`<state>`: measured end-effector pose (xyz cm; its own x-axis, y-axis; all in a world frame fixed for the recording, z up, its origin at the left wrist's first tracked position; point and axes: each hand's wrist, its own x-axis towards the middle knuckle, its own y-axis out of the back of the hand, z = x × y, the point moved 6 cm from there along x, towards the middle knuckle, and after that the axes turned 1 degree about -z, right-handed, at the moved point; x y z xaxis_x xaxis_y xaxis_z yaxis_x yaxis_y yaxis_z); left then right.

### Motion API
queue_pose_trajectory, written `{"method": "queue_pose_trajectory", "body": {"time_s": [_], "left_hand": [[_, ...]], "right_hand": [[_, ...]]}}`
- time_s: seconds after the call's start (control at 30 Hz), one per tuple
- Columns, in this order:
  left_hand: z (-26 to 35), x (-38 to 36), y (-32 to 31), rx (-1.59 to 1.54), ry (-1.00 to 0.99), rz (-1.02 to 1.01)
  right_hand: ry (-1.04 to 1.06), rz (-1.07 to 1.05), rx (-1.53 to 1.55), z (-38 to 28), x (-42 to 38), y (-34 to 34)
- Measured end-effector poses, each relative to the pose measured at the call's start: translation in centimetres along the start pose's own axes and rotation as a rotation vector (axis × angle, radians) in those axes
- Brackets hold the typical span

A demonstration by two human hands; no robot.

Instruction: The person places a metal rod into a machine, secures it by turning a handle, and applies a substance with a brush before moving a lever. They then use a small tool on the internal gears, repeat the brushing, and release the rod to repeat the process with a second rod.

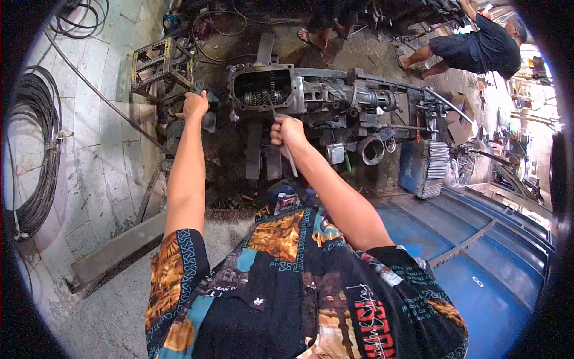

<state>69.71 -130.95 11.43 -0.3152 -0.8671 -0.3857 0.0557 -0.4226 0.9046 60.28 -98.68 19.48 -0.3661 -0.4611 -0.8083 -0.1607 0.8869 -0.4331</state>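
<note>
My left hand point(195, 105) is closed around a dark rag point(208, 113) at the left end of the gearbox point(311, 96), pressed against the greasy metal there. My right hand point(286, 131) is a tight fist around a thin tool point(272, 110) whose dark shaft runs up into the open top of the gearbox, where I can see the gears point(261, 97); a pale strip of it sticks out below my fist towards me. What kind of tool it is I cannot tell.

The gearbox lies lengthwise on the dirty floor point(107, 161), its open housing near my hands and its narrower tail stretching off to the right. Two flat metal bars point(253, 149) lie under it, pointing towards me. Just beside its right half sit a short metal cup point(373, 150) and a stack of thin plates point(435, 167) on the edge of a blue panel point(478, 263). A coil of black cable point(37, 149) hangs at the far left. Another person point(478, 48) crouches at the far right corner of the floor, well apart from me.
</note>
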Motion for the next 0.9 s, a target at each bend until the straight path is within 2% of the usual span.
{"method": "queue_pose_trajectory", "body": {"time_s": [0.03,0.07,0.13,0.17,0.33,0.4,0.53,0.57,0.63,0.73,0.77,0.8,0.87,0.9], "left_hand": [[0.0,-0.5,0.2,-0.078,-0.019,-0.004],[0.0,-0.8,0.4,-0.081,-0.018,-0.002],[-0.5,-1.0,-0.1,-0.092,0.041,-0.049],[-0.5,-1.2,-0.2,-0.094,0.037,-0.043],[-0.3,-3.6,0.8,-0.069,0.06,0.012],[-1.6,-2.2,-1.2,-0.099,0.031,0.037],[0.0,-5.4,0.8,-0.084,0.035,0.069],[-0.1,-5.7,1.1,-0.092,0.034,0.083],[0.2,-6.1,2.0,-0.101,0.052,0.081],[-0.3,-6.4,2.4,-0.095,-0.007,0.087],[-0.4,-8.0,2.8,-0.092,-0.014,0.206],[-0.9,-9.6,2.2,-0.091,-0.006,0.208],[-1.5,-13.3,3.0,-0.155,-0.114,0.6],[-1.5,-15.6,2.5,-0.148,-0.136,0.592]], "right_hand": [[0.061,0.091,-0.187,-0.8,-0.7,1.0],[0.063,0.089,-0.19,-1.3,-1.3,1.4],[0.593,0.275,-1.097,-6.0,-4.3,-0.1],[0.669,0.334,-1.142,-6.5,-4.0,-0.2],[0.666,0.242,-1.19,-6.3,0.8,-0.4],[0.54,0.229,-1.191,-6.7,0.5,-0.3],[0.4,0.108,-1.025,-5.3,6.2,4.1],[0.419,0.128,-0.958,-4.5,6.6,4.8],[0.485,0.183,-0.873,-3.3,4.6,5.0],[0.501,0.071,-0.91,-2.8,1.5,6.2],[0.498,0.073,-0.885,-3.0,0.6,7.8],[0.496,0.072,-0.859,-3.6,-0.5,9.2],[0.478,0.107,-0.879,-5.7,-2.7,11.9],[0.386,0.133,-0.77,-6.7,-4.0,13.0]]}}
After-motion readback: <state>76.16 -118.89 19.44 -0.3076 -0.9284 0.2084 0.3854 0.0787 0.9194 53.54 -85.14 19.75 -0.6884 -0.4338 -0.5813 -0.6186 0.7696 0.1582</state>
